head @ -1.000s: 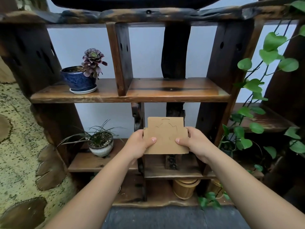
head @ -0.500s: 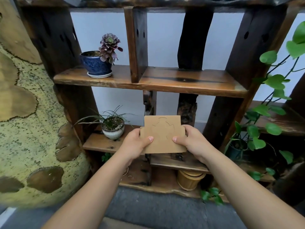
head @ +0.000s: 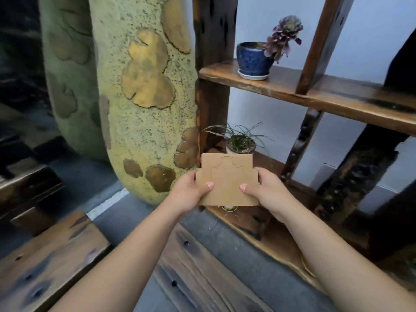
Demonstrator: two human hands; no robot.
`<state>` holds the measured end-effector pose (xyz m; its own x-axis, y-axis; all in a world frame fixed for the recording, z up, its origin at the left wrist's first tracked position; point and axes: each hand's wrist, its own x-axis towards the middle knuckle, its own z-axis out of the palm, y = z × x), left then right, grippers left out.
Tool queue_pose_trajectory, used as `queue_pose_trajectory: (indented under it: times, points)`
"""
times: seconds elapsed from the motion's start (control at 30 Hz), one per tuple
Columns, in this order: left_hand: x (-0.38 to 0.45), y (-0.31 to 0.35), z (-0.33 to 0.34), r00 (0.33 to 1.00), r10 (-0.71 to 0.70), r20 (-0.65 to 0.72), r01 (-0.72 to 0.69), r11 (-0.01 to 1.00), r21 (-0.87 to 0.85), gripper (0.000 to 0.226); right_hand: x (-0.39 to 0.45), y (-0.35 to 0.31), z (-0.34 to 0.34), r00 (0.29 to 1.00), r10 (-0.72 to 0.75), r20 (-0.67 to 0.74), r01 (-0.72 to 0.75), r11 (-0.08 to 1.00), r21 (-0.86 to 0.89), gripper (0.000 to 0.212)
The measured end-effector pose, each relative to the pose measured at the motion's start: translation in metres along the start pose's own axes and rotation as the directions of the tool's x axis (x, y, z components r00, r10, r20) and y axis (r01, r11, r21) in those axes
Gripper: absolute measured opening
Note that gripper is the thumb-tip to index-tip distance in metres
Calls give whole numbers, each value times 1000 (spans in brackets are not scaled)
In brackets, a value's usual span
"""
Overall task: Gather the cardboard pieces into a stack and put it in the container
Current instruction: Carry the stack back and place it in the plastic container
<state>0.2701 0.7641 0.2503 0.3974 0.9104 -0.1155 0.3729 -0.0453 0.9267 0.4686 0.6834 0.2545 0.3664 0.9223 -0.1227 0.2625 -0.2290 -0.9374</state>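
Observation:
A flat stack of brown cardboard pieces, with cut curved lines on its front face, is held upright in front of me at chest height. My left hand grips its left edge, thumb on the front. Its right edge sits in my right hand, thumb also on the front. How many pieces the stack holds cannot be told. No container is in view.
A dark wooden shelf unit stands right, bearing a blue pot with a purple succulent and a small grassy pot. A large speckled green column stands left. Dark wooden planks lie below.
The view has swung left: the shelf unit moved to the right of the frame and the green column came into the middle. Both hands keep the same hold on the cardboard stack.

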Motion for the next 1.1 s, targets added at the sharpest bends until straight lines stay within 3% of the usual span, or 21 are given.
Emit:
queue_pose_trajectory:
  times: [0.27, 0.37, 0.67, 0.77, 0.87, 0.97, 1.0, 1.07, 1.1]
  points:
    - [-75, -65, -137, 959, -123, -257, 122, 992, -19, 36, -8, -51, 157, 964, -88, 251, 117, 988, -101, 38]
    - [-113, -101, -186, 923, -160, -351, 160, 987, -29, 15, -23, -67, 225, 927, -102, 360, 165, 975, -148, 40]
    - [-235, -179, -284, 694, -368, -619, 324, 927, -189, 33, -72, -94, 401, 711, -123, 692, 339, 923, -184, 42]
    - [-275, -202, -302, 575, -434, -693, 350, 897, -271, 36, -87, -96, 454, 605, -110, 788, 362, 920, -150, 39]
    - [-318, -220, -306, 415, -521, -746, 331, 850, -410, 36, -109, -95, 505, 439, -111, 891, 422, 902, -95, 31]
    - [-355, -234, -302, 233, -589, -774, 304, 800, -517, 32, -137, -98, 548, 281, -98, 955, 477, 877, -50, 29]
    - [-376, -241, -293, 116, -619, -777, 263, 773, -577, 32, -156, -96, 569, 170, -70, 983, 529, 848, -31, 28]
    - [-389, -243, -290, 66, -629, -775, 267, 759, -593, 31, -167, -96, 582, 146, -85, 986, 549, 836, -9, 27]
    - [-405, -246, -280, -29, -641, -767, 249, 739, -627, 29, -184, -93, 594, 56, -62, 996, 571, 821, 19, 27]
